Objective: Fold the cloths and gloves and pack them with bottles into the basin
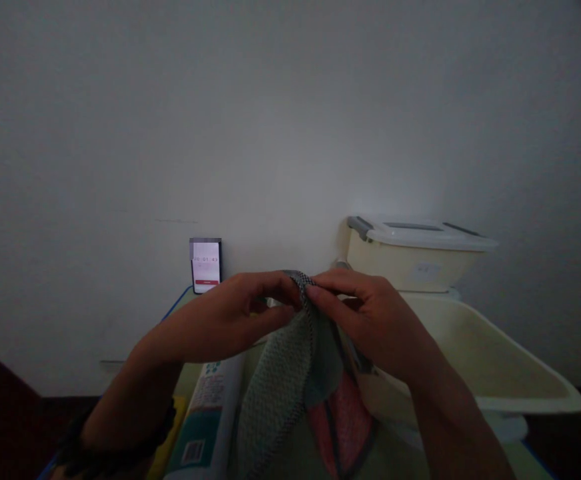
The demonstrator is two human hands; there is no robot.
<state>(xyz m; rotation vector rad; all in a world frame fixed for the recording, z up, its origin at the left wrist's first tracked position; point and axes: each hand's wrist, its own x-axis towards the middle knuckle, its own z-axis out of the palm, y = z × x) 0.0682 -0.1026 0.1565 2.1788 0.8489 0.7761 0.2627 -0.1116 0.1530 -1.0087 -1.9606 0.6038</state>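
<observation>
A grey-green cloth (275, 387) is held up by its dark checked edge above the counter (185, 380), pinched by the thumb and fingers of both the left hand (240, 310) and the right hand (370, 310). Since only a narrow strip is gripped, the edge could be lost if either pinch were loosened, and the hanging fabric might be twisted or creased. The pink cloth (345, 420) just below could be snagged or dragged by the hanging part, and the basin (475, 347) could be knocked by the right forearm. The left fingertips are partly covered by the cloth, whose lower end is cut off by the frame. In the dim light, whether the two cloths are joined cannot be told.
</observation>
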